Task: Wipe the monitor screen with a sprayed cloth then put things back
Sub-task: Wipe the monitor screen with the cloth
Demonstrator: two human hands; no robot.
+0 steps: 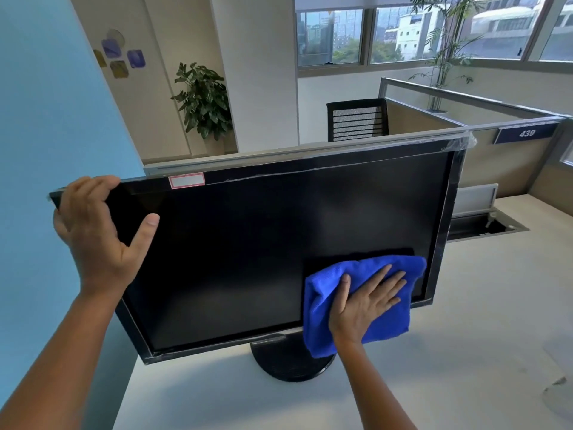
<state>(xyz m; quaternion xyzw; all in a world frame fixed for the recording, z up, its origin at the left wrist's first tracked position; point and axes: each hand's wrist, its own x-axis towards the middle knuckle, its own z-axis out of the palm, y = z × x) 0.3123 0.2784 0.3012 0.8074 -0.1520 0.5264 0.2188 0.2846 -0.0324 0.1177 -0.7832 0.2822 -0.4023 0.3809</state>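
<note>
- The step in hand, as I judge it, is the wipe itself; my right grip [366,302] lies flat and uncurled, straight fingers pressing the blue cloth [392,327] onto the lower right of the monitor [248,259] screen.
- My left grip [96,231] clamps the monitor's upper left corner, fingers over the top edge, thumb on the glass; this steadies it on the counter [465,321].
- The next move likely calls for even pressure and sweeps across the uncovered glass.
- Count: one monitor; one cloth; no spray bottle in view.
</note>
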